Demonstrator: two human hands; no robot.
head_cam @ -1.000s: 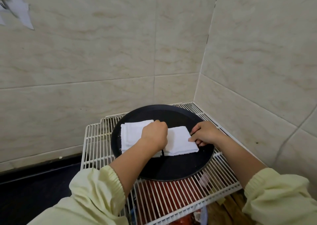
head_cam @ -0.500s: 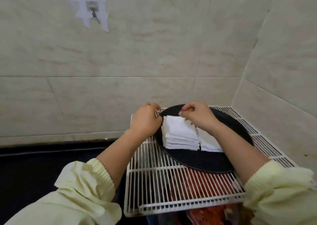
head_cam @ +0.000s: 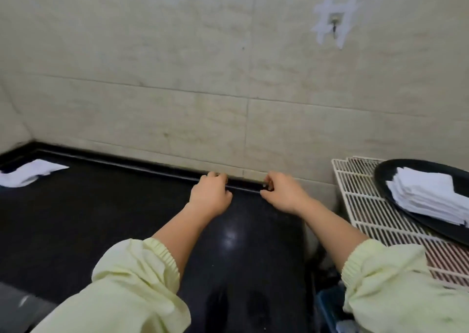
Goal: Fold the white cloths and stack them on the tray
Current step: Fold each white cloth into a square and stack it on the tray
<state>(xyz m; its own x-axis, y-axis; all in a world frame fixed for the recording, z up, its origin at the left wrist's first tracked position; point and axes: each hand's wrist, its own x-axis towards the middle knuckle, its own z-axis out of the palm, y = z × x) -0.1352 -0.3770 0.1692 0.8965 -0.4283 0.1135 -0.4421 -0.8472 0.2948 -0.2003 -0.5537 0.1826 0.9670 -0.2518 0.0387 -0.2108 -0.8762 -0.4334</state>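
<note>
Far left, on the black counter (head_cam: pixel 101 218): one loose white cloth (head_cam: pixel 28 172), rumpled and flat. Its long axis runs left to right, with a corner pointing right.

Centre, near the far edge of the counter by the tiled wall: your left hand (head_cam: pixel 210 196), fingers curled under, nothing in it. Just beside it but apart is your right hand (head_cam: pixel 284 193), also curled, thumb close to forefinger, holding nothing visible.

Right: a white wire rack (head_cam: pixel 360 200) carrying a black round tray (head_cam: pixel 385 177). In the tray sits a stack of folded cloths (head_cam: pixel 429 198), layered edges facing you. Its long axis runs from far left to near right, and the frame edge cuts it off.
</note>
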